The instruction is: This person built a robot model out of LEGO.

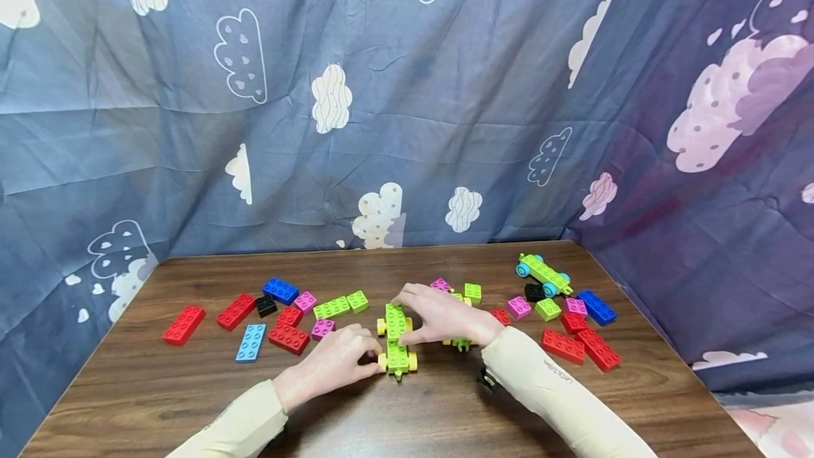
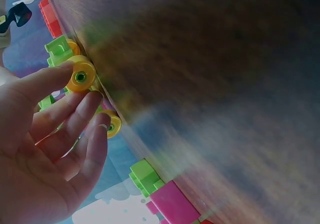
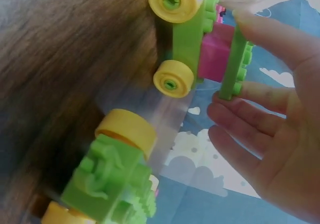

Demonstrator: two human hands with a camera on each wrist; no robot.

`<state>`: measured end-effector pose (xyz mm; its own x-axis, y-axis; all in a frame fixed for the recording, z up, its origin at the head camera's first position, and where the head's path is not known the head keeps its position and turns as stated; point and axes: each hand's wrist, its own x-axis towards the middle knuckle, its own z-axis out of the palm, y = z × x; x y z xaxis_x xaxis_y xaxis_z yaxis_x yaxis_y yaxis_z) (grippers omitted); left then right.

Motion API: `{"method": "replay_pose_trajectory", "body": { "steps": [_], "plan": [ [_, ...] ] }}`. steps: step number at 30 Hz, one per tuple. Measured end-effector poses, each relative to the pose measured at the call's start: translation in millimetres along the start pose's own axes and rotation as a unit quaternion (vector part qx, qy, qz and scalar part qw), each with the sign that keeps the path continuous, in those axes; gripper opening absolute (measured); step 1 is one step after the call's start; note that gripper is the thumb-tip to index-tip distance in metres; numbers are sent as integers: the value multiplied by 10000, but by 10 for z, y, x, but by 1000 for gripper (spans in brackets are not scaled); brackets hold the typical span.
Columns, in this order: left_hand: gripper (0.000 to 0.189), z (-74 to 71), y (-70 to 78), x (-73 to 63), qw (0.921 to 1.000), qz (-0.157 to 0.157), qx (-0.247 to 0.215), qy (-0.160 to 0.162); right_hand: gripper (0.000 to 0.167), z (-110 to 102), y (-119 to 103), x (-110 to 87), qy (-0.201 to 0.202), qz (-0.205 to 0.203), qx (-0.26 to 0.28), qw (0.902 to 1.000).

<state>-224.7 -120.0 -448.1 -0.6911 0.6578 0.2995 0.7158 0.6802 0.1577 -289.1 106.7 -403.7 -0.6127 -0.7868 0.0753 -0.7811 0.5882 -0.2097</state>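
Observation:
In the head view, a green toy car base [image 1: 398, 359] with yellow wheels stands on the table in front of me. My left hand [image 1: 337, 360] is at its near left side; the left wrist view has thumb and fingers pinching a yellow wheel [image 2: 81, 75]. On top of the base sits a pink brick [image 3: 216, 53], with a thin green studded plate [image 3: 234, 64] over it. My right hand [image 1: 439, 315] reaches from the right and pinches that plate by its ends between thumb and fingers. A second green car [image 3: 110, 166] with yellow wheels stands beside it, partly hidden under my right wrist.
On the left lie red bricks [image 1: 184, 324], a light blue brick [image 1: 251, 342], a blue brick [image 1: 280, 290] and green bricks [image 1: 332, 307]. At right are a green car with blue wheels [image 1: 544, 275], red bricks [image 1: 562, 345] and a blue brick [image 1: 596, 307]. A cloud-print curtain [image 1: 286, 161] hangs behind the table.

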Motion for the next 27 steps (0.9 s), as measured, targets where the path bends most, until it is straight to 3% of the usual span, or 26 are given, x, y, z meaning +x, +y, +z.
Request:
{"method": "replay_pose_trajectory", "body": {
  "steps": [12, 27],
  "plan": [
    [16, 7, 10, 12, 10000, -23, 27, -31, 64, -15, 14, -106, -71, 57, 60, 9999],
    [16, 17, -3, 9, 10000, -62, -9, -42, 59, 53, 41, -99, 287, -66, -191, 9994]
  ]
}}
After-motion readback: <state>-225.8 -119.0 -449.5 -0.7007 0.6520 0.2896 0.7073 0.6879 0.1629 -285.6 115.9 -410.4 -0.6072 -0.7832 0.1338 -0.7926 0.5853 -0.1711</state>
